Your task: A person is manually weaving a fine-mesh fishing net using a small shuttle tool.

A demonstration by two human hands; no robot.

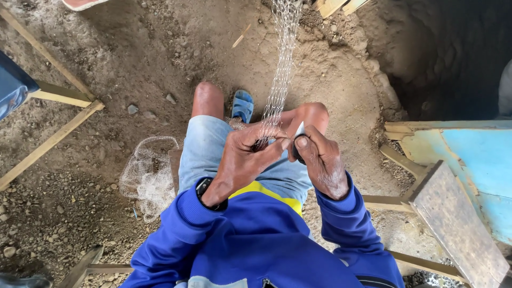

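Note:
A thin white fishing net runs taut from the top of the view down to my lap. My left hand pinches the net's lower end between thumb and fingers. Close beside it, my right hand grips a small netting needle, white at the tip and dark below, its point touching the mesh held by the left hand. Both arms are in blue sleeves, and a dark watch sits on the left wrist. I am seated, with knees in light blue shorts below the hands.
A loose heap of net lies on the dirt at my left. A blue sandal is on my foot. Wooden beams cross the left ground; a light blue painted board and a worn plank stand at right.

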